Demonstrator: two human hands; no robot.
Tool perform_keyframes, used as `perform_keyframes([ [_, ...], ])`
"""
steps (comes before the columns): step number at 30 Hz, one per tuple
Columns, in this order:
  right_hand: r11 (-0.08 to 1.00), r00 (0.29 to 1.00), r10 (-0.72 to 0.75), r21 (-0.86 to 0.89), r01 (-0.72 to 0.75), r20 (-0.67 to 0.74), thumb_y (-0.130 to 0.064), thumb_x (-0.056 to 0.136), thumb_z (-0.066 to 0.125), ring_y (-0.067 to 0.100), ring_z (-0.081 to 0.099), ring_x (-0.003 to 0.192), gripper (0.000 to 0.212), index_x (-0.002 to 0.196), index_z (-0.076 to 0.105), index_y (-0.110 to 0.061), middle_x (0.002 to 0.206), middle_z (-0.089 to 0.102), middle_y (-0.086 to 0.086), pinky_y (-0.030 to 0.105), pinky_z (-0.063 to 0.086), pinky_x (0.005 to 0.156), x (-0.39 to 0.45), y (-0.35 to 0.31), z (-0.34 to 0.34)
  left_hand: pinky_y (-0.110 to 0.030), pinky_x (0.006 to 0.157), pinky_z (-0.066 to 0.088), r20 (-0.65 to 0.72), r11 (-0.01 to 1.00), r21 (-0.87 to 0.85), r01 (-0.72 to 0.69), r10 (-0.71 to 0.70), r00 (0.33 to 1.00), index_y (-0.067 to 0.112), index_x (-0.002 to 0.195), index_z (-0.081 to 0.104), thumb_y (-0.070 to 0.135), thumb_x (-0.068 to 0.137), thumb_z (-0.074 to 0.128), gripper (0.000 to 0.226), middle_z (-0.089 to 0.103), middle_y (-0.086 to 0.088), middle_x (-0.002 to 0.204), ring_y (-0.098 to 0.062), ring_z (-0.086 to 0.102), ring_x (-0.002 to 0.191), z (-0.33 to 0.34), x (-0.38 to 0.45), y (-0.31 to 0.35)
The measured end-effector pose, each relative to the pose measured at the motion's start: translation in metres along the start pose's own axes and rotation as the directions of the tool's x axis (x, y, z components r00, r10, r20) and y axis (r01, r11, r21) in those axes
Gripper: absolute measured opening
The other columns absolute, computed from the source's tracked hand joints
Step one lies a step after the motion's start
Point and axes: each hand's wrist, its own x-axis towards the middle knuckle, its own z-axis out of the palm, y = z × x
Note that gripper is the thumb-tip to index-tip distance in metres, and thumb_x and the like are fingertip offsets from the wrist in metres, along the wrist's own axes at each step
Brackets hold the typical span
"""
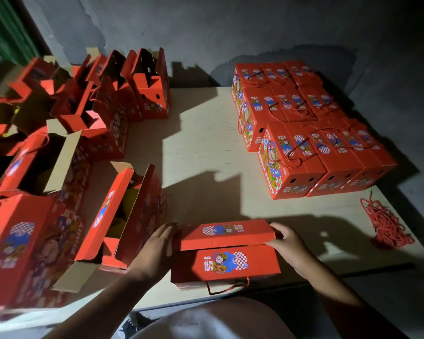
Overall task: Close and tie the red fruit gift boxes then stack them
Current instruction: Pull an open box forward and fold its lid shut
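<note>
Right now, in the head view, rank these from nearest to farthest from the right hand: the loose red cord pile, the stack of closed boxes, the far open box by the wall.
From the right hand:
1. Red cord pile, to its right near the table edge.
2. Stack of closed boxes, beyond it on the right side.
3. Far open box, across the table at far left, by the wall.

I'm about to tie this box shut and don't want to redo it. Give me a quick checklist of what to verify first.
1. Top flaps flat and closed on the box: not ok, the far flap sits raised above the near one.
2. Both hands steadying it: ok, left hand on the left end, right hand on the right.
3. Cord on the box: ok, a loop hangs at its near side.
4. Spare cords at hand: ok, on the right.
5. Contents seated: cannot tell.
6. Room beside the stack: ok.
</note>
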Motion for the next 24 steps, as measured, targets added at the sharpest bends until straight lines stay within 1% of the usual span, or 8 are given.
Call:
perform_keyframes([
  [4, 0.999, 1.0, -0.007, -0.033, 0.007, 0.001, 0.004, 0.086, 0.077, 0.025, 0.074, 0.094, 0.033, 0.114, 0.061, -0.006, 0.107, 0.074, 0.016, 0.021, 0.056, 0.071, -0.003, 0.01, -0.005, -0.013, 0.12, 0.017, 0.127, 0.998, 0.068, -0.002, -0.007, 0.992, 0.016, 0.16, 0.03, 0.084, 0.079, 0.064, 0.111, 0.028, 0.007, 0.166, -0.007, 0.027, 0.152, -0.002, -0.002, 0.007],
  [7, 0.993, 0.992, 0.003, -0.119, 0.012, 0.127, -0.009, 0.082, 0.087, 0.025, 0.074, 0.1, 0.051, 0.121, 0.056, -0.016, 0.112, 0.073, 0.008, 0.037, 0.061, 0.083, -0.005, 0.014, -0.015, -0.017, 0.121, 0.017, 0.173, 0.991, 0.134, -0.008, -0.015, 0.985, 0.013, 0.161, 0.025, 0.087, 0.086, 0.047, 0.107, 0.029, -0.004, 0.168, -0.014, 0.023, 0.155, -0.002, 0.004, 0.012],
  [8, 0.991, 0.988, 0.0, -0.135, 0.02, 0.151, -0.019, 0.08, 0.09, 0.021, 0.075, 0.099, 0.054, 0.121, 0.056, -0.02, 0.112, 0.074, 0.004, 0.034, 0.06, 0.082, -0.004, 0.014, -0.018, -0.019, 0.121, 0.02, 0.184, 0.989, 0.15, -0.014, -0.014, 0.983, 0.012, 0.16, 0.027, 0.086, 0.088, 0.043, 0.103, 0.033, -0.006, 0.165, -0.017, 0.025, 0.154, -0.002, 0.007, 0.014],
  [10, 0.978, 0.991, -0.035, -0.199, 0.061, 0.13, -0.035, 0.076, 0.09, 0.005, 0.072, 0.096, 0.051, 0.115, 0.059, -0.024, 0.111, 0.074, -0.003, 0.014, 0.053, 0.078, -0.003, 0.014, -0.02, -0.029, 0.119, 0.032, 0.207, 0.971, 0.234, -0.05, 0.0, 0.978, 0.01, 0.155, 0.035, 0.085, 0.09, 0.033, 0.099, 0.043, -0.01, 0.156, -0.026, 0.031, 0.148, -0.001, 0.012, 0.018],
  [13, 0.95, 0.992, -0.1, -0.289, 0.117, 0.072, -0.027, 0.082, 0.088, -0.009, 0.058, 0.107, 0.045, 0.113, 0.056, -0.032, 0.119, 0.065, -0.017, 0.005, 0.041, 0.078, 0.002, 0.018, -0.019, -0.034, 0.099, 0.055, 0.17, 0.904, 0.397, -0.16, 0.099, 0.98, 0.02, 0.15, 0.041, 0.079, 0.094, 0.023, 0.084, 0.054, -0.006, 0.139, -0.025, 0.037, 0.128, 0.004, 0.021, 0.021],
  [16, 0.883, 0.969, -0.225, -0.4, 0.246, 0.099, -0.025, 0.086, 0.084, -0.017, 0.043, 0.129, 0.071, 0.142, 0.045, -0.045, 0.139, 0.046, -0.035, 0.006, 0.037, 0.098, 0.0, 0.015, -0.016, -0.044, 0.093, 0.057, 0.284, 0.892, 0.427, -0.149, 0.024, 0.959, 0.046, 0.162, 0.005, 0.085, 0.09, 0.006, 0.082, 0.039, -0.004, 0.142, -0.028, 0.034, 0.131, 0.009, 0.026, 0.021],
  [19, 0.71, 0.912, -0.347, -0.574, 0.408, 0.22, -0.022, 0.095, 0.073, -0.007, 0.028, 0.149, 0.076, 0.159, 0.036, -0.04, 0.162, 0.032, -0.02, 0.014, 0.023, 0.12, 0.0, 0.009, -0.012, -0.047, 0.092, 0.055, 0.313, 0.873, 0.465, -0.144, -0.01, 0.95, 0.055, 0.156, -0.02, 0.07, 0.092, 0.005, 0.071, 0.033, -0.013, 0.146, -0.038, 0.03, 0.135, 0.014, 0.028, 0.023],
  [24, 0.595, 0.911, -0.295, -0.69, 0.412, 0.289, -0.027, 0.106, 0.057, 0.009, 0.029, 0.149, 0.065, 0.16, 0.028, -0.049, 0.163, 0.015, -0.011, 0.019, 0.024, 0.12, 0.001, 0.008, -0.004, -0.051, 0.096, 0.054, 0.331, 0.856, 0.503, -0.119, -0.063, 0.942, 0.058, 0.152, -0.027, 0.053, 0.094, 0.028, 0.08, 0.03, -0.02, 0.151, -0.043, 0.025, 0.141, 0.021, 0.028, 0.026],
])
